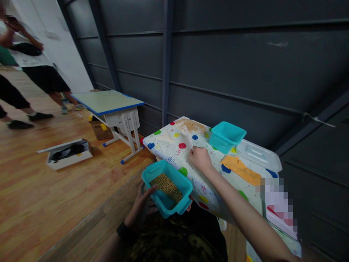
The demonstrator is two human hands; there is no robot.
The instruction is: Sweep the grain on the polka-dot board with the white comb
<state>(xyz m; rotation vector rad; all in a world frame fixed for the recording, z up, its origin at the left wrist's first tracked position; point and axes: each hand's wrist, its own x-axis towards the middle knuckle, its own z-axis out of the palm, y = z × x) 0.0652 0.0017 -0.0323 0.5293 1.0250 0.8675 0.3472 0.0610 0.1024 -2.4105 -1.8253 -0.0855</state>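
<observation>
My left hand (144, 201) grips the near left side of a teal plastic container (167, 213), thumb over its rim. The container is held at the table's front edge and has small tan beans (167, 187) in it. My right hand (201, 158) is closed over the patterned tablecloth (170, 145), around a thin whitish strip (188, 135) that points toward the far edge. I cannot make out exactly what the strip is. Past its tip, more tan beans (192, 125) lie spread on the cloth.
A second teal container (227, 137) stands at the back right, beside a clear lid (258, 154) and an orange cloth (241, 169). A blurred-out item (278, 200) lies farther right. Leftward are a desk (107, 100), an open white box (69, 154) and standing people (38, 54).
</observation>
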